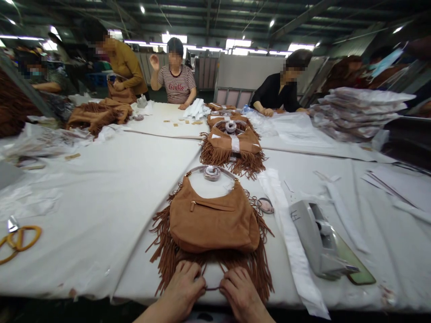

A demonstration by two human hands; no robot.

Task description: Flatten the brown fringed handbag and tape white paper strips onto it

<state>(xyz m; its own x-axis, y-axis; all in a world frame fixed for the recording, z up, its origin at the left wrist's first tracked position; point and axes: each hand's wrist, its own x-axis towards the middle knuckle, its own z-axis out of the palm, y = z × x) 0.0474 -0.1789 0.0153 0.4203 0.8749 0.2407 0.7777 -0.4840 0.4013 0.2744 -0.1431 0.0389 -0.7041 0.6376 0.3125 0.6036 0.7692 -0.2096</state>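
A brown fringed handbag (210,220) lies on the white-covered table in front of me, its zipped face up and its strap curving away at the top. Long fringe strands (266,269) spread from its sides and lower edge. Below the bag, my left hand (183,285) is closed with its fingers pinching fringe. Opposite it, my right hand (240,289) pinches fringe too. A thin dark strand (212,289) stretches between the fingertips of both hands. How many strands each hand holds is hidden by the fingers.
A grey tape dispenser (313,237) and a long white paper strip (286,242) lie to the right. Yellow-handled scissors (22,237) rest at far left. More fringed bags (232,143) line up ahead. Several people work across the table, near a stack of wrapped packages (360,112).
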